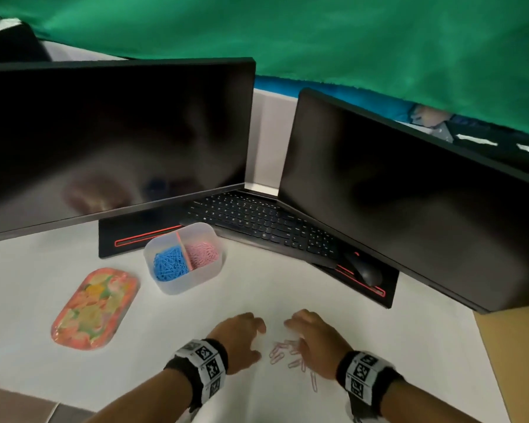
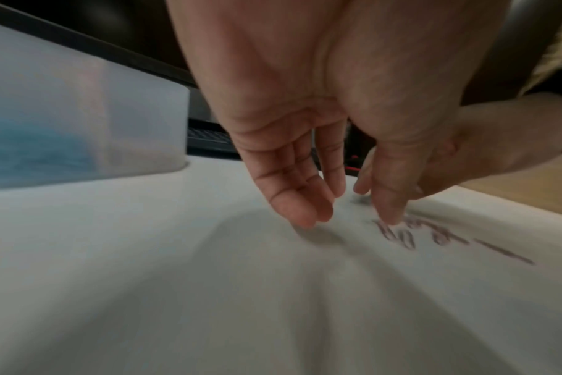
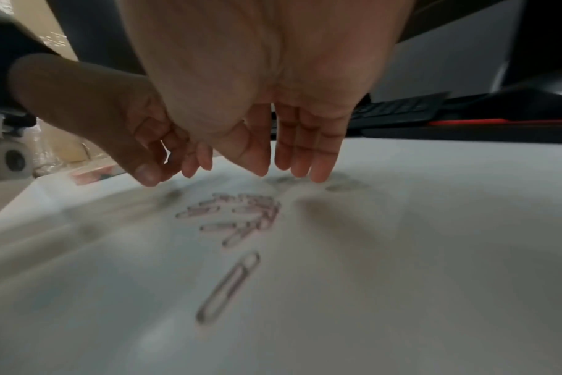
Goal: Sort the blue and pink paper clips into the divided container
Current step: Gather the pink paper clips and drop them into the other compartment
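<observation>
Several pink paper clips (image 1: 283,352) (image 3: 241,215) (image 2: 398,234) lie in a loose heap on the white desk, one clip (image 3: 230,286) apart and nearer to me. My left hand (image 1: 242,338) (image 2: 308,200) hovers just left of the heap, fingers relaxed and pointing down, holding nothing. My right hand (image 1: 310,337) (image 3: 270,162) hovers over the heap's right side, fingers straight, empty. The translucent divided container (image 1: 213,270) (image 2: 81,121) stands further back, with blue clips (image 1: 170,265) in its left half and pink clips (image 1: 200,254) in its right half.
An empty orange patterned tray (image 1: 93,308) lies at the left. Two dark monitors (image 1: 113,141) (image 1: 425,193) stand behind, with a black keyboard (image 1: 257,224) and mouse (image 1: 365,270) between them. The desk's right edge (image 1: 486,361) runs close to my right arm.
</observation>
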Available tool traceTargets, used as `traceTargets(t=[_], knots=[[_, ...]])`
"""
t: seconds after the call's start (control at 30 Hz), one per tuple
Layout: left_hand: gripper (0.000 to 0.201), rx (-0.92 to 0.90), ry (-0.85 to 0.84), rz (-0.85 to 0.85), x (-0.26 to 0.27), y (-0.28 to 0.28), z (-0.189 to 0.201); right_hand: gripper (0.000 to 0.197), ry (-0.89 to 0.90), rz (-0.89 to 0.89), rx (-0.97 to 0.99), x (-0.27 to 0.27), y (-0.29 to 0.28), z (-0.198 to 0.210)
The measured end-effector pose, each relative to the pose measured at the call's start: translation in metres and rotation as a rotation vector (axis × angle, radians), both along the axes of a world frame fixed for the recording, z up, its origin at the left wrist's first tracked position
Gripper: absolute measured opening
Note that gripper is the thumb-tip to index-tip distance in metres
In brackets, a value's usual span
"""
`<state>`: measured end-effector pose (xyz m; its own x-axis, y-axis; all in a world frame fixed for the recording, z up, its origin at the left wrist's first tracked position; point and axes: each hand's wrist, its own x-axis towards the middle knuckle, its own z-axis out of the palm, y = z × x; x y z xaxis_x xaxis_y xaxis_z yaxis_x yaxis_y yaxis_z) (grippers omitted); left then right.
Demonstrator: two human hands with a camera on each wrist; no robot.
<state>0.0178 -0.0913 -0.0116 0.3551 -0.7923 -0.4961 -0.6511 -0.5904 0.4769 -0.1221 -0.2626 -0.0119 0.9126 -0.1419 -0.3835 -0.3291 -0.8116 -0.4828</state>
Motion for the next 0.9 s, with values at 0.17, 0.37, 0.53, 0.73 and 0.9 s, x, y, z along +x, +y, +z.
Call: traceTargets(t=[0.17, 0.37, 0.53, 0.73, 0.9], knots=[[0.064, 0.038, -0.040, -0.093, -0.030, -0.019, -0.010, 0.075, 0.080, 0.121, 0.025, -0.039, -0.008, -0.004], [0.034, -0.009, -0.101, -0.062, -0.042, -0.028, -0.013, 0.072, 0.082, 0.170, 0.049, -0.046, -0.021, -0.010], [0.023, -0.025, -0.150, -0.041, -0.050, -0.032, -0.014, 0.031, -0.024, 0.147, 0.051, -0.030, -0.021, -0.010], [0.025, 0.023, -0.212, -0.044, -0.055, -0.033, -0.019, 0.020, -0.068, 0.144, -0.015, -0.013, -0.015, -0.013], [0.026, 0.050, -0.249, -0.046, -0.058, -0.032, -0.023, 0.017, -0.011, 0.145, -0.066, -0.004, -0.006, -0.010]])
